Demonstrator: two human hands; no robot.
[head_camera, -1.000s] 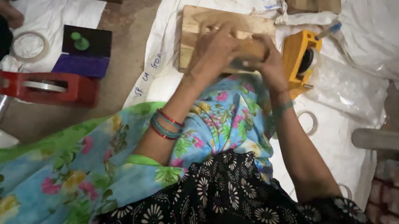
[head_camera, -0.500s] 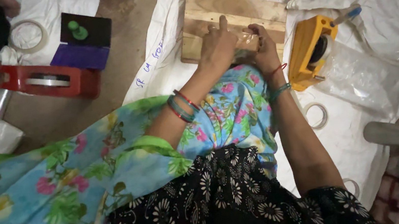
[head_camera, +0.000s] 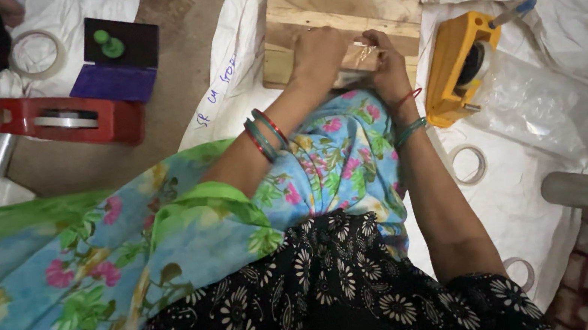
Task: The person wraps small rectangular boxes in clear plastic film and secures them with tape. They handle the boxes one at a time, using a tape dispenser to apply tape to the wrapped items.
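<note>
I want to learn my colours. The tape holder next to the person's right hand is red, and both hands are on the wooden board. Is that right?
Not quite. The tape holder beside the right hand is yellow, as the head view shows. Both hands, the left hand too, are on the wooden board.

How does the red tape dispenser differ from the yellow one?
The red tape dispenser lies long and low on the bare floor, far off to the left. The yellow tape dispenser is shorter and chunkier, stands tilted on the white sheet, and sits just beside the right hand. A blue-handled tool rests by the yellow one; a purple box sits behind the red one. Both hold a roll of tape.
</note>
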